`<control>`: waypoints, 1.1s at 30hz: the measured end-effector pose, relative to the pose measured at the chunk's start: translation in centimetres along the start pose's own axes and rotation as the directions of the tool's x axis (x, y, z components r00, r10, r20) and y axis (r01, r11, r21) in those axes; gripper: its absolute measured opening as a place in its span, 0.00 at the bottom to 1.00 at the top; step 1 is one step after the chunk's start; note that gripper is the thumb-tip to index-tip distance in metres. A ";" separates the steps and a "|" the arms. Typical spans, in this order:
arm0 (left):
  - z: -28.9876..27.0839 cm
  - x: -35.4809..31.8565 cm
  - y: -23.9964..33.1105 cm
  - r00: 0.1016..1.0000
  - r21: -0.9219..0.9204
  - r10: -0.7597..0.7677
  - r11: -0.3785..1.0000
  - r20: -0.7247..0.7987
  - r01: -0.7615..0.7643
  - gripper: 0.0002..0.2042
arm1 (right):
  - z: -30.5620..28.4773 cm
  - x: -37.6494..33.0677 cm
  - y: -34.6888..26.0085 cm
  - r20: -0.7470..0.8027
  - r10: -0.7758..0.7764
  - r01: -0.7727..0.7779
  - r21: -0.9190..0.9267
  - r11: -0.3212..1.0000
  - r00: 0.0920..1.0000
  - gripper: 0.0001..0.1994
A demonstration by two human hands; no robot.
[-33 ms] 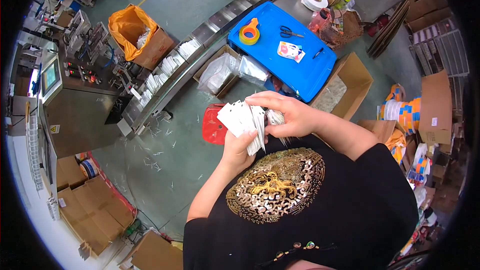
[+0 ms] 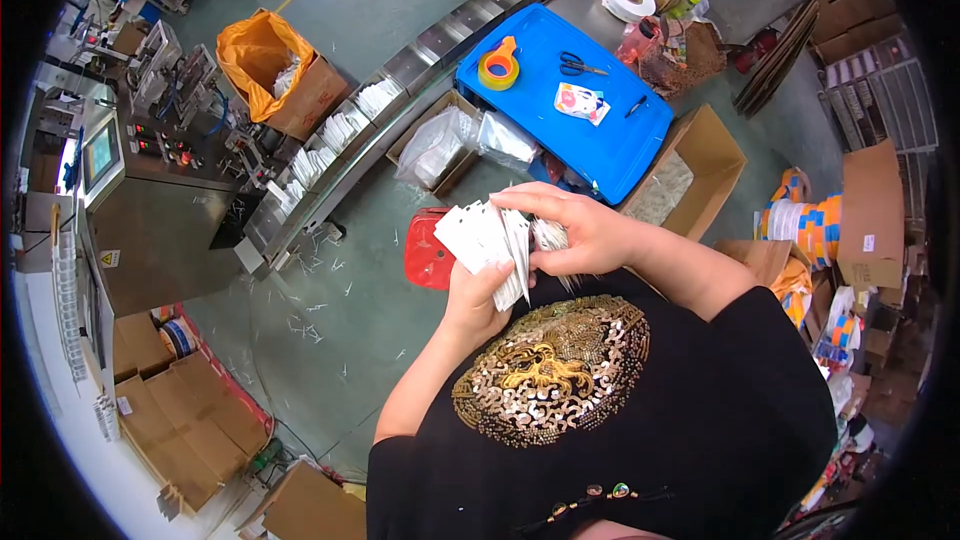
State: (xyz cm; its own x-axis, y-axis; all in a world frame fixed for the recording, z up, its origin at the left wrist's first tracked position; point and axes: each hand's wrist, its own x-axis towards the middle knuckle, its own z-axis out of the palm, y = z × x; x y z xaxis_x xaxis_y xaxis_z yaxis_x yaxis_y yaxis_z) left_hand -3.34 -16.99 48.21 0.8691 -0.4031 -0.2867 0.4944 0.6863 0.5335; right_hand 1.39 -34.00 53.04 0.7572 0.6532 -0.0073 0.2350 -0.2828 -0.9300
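Observation:
In front of my chest, a fanned stack of small white cards is held between both hands. Small dark spots show along the cards' upper edge. My left hand is closed around their lower part, its thumb lying across the front. From the other side my right hand curls over, fingertips at the top edge and thumb below. A bunch of thin whitish strands sticks out inside the right hand's grip; how they join the cards is hidden. Beyond the cards, a red plastic stool stands on the floor.
A metal conveyor carries rows of white cards. On the blue table lie a tape roll, scissors and a pen. A cardboard box stands beside it. Left are a machine and an orange-lined box.

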 end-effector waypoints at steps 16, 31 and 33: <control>-0.4 0.2 -0.2 0.999 -0.025 -0.037 0.999 0.007 0.037 0.21 | -0.3 0.3 0.4 0.013 0.010 -0.010 -0.002 1.000 1.000 0.34; -0.1 0.3 -1.5 0.996 -0.107 -0.008 0.994 -0.086 -0.002 0.24 | 0.8 -0.6 0.9 -0.064 0.303 -0.241 0.460 0.854 0.951 0.19; -0.6 0.6 -1.8 0.995 -0.087 -0.004 0.996 -0.099 -0.004 0.24 | 0.9 -1.2 2.2 -0.148 0.194 -0.132 0.352 0.927 0.970 0.16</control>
State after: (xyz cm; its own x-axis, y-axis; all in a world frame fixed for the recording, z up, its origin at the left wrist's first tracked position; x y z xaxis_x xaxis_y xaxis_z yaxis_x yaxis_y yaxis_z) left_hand -3.72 -18.09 46.57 0.8644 -0.3439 -0.3668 0.4903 0.7379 0.4637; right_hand 0.46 -34.76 50.67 0.8702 0.4743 -0.1331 -0.0966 -0.1007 -0.9902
